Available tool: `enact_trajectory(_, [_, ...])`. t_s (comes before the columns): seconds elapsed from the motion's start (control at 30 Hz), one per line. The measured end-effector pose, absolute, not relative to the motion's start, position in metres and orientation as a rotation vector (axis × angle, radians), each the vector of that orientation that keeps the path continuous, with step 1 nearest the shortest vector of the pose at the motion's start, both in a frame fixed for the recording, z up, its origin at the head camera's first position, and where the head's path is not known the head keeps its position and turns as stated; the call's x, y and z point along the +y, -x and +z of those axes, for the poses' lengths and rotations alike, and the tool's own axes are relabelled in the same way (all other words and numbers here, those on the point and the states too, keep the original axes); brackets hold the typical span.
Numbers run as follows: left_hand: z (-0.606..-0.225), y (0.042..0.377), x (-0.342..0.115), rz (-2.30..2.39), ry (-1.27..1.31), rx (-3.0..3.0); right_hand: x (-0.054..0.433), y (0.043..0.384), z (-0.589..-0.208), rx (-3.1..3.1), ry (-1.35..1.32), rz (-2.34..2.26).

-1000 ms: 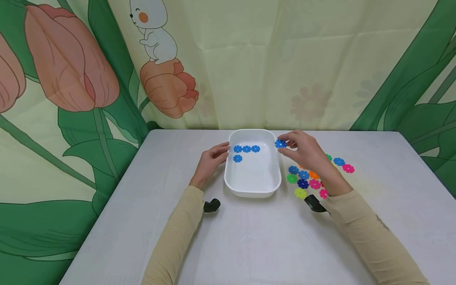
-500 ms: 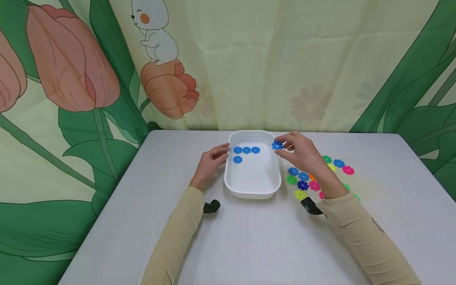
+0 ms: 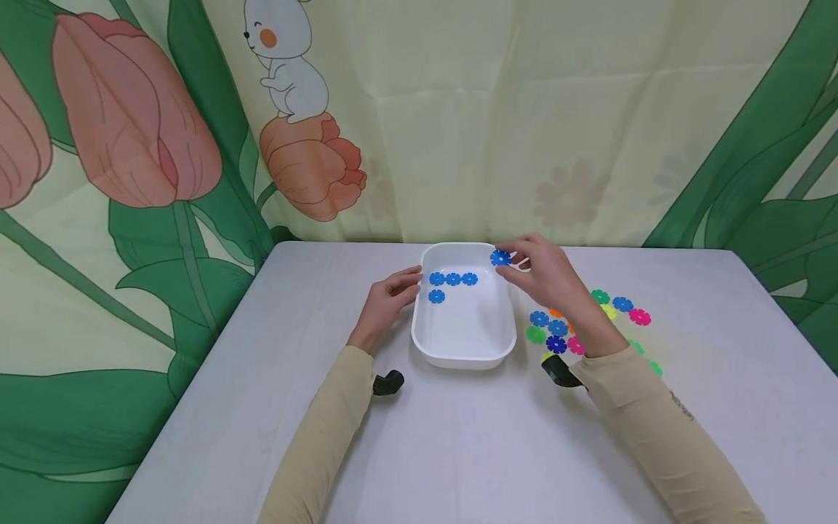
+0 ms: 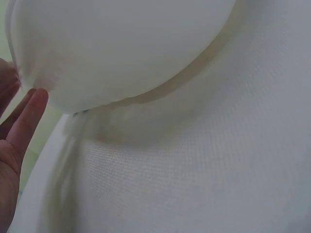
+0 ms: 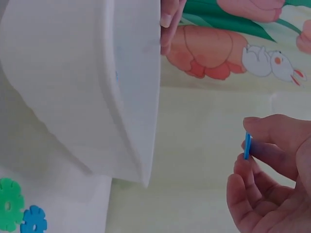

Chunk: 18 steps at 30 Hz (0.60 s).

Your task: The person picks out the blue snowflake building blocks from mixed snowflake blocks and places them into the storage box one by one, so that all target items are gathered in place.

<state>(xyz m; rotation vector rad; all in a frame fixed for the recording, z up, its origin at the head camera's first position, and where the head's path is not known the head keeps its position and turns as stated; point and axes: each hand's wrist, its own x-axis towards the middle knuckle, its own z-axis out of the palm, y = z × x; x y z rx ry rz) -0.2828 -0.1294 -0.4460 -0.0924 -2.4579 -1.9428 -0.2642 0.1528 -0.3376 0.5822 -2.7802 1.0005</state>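
Evidently the right hand (image 3: pixel 543 273) pinches a blue disc (image 3: pixel 500 258) by its edges, held up at the far right corner of the white tray (image 3: pixel 466 331). The left hand (image 3: pixel 388 302), fingers extended, touches the tray's left side, which should steady it. Clearing the rim, then lowering gently, would best spare the row of three discs (image 3: pixel 453 279) inside.

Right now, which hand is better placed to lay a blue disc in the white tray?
Probably the right hand: it pinches a blue flower-shaped disc near the white tray, while the left hand touches the tray's left side and holds no disc.
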Motion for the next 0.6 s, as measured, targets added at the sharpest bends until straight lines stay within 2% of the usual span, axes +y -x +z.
enact_trajectory(0.6, [-0.445,0.285,-0.13,-1.964,0.098,-2.461,0.115,0.288,-0.327,-2.795,-0.606,1.07])
